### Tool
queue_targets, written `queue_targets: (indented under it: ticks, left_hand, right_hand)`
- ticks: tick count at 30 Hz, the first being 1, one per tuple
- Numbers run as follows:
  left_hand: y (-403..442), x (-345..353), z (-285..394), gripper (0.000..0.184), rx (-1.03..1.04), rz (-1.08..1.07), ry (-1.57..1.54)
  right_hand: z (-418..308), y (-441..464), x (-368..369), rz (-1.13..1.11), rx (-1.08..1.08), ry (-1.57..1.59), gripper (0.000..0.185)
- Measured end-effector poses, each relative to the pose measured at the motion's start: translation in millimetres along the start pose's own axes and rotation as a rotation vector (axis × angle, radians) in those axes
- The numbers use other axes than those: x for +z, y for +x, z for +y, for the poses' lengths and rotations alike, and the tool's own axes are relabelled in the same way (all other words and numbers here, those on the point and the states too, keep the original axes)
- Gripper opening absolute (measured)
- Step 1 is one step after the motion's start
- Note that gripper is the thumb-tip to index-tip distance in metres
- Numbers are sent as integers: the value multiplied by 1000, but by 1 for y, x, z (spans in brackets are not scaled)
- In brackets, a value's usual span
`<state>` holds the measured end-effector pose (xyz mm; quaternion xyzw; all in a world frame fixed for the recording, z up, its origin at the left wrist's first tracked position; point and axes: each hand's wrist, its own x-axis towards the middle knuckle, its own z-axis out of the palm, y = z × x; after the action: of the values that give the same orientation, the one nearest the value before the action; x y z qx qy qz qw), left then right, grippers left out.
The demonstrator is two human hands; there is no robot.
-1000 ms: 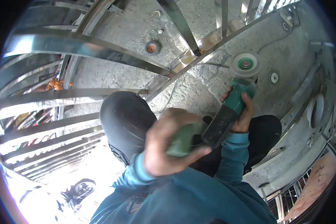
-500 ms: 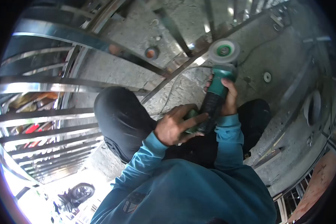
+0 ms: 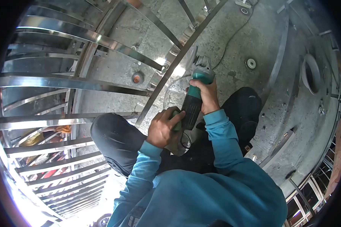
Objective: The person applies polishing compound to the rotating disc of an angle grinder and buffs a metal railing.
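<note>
A green and black angle grinder slants over the floor between my knees, its head away from me. My right hand wraps round its green front section, thumb on top. My left hand is closed at the rear of the black body, its fingertips touching it. Under those fingers is a green piece; I cannot tell if it belongs to the grinder. The pale disc shows nearly edge-on, close to a bar of the metal frame. Whether they touch is unclear.
Shiny metal bars fill the left side. A small round pot and a spare disc lie on the concrete floor. A cable runs along it. At right stands a grey ring.
The grinder has swung left towards the frame, and its disc has turned from face-up to nearly edge-on. Both hands have moved left with it. The view has shifted too.
</note>
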<state>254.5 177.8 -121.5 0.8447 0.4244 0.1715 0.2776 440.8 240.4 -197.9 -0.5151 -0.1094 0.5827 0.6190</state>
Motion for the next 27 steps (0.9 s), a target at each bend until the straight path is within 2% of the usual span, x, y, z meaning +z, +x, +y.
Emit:
queue_targets:
  ticks: [3, 8, 10, 11, 13, 16, 20, 21, 23, 24, 26, 27]
  left_hand:
    - [-3, 9, -4, 65, -8, 4, 58]
    - [-5, 4, -6, 69, -33, -24, 9]
    - [-4, 4, -9, 68, 75, 21, 100]
    - [-3, 2, -8, 68, 72, 17, 100]
    - [0, -4, -3, 68, 173, 19, 132]
    - [1, -15, 0, 68, 191, 31, 129]
    - [5, -19, 4, 66, 140, 80, 123]
    - [8, -24, 3, 67, 48, 55, 30]
    - [20, -39, 4, 72, -53, 38, -96]
    - [31, -55, 17, 61, -155, -29, -160]
    - [50, -70, 15, 53, -84, -33, -155]
    - [60, -83, 8, 51, -58, -48, -172]
  right_hand:
    - [5, 5, -5, 19, 28, 20, 56]
    - [7, 7, -8, 37, 25, 4, 55]
    - [-11, -6, 0, -2, 126, 107, 49]
    - [-10, -2, -4, -74, 153, 95, 39]
    - [-14, -3, -5, -101, 192, 100, 36]
    - [-20, -3, 0, -131, 216, 119, 33]
    - [-22, 3, 2, -99, 183, 133, 31]
    - [-22, 4, 0, -96, 178, 134, 31]
    - [-20, 7, -5, -44, 159, 60, 38]
    - [-18, 9, -6, -42, 147, 62, 38]
    - [-12, 8, -4, 75, -6, -94, 55]
    - [-17, 3, -1, 57, -54, -116, 72]
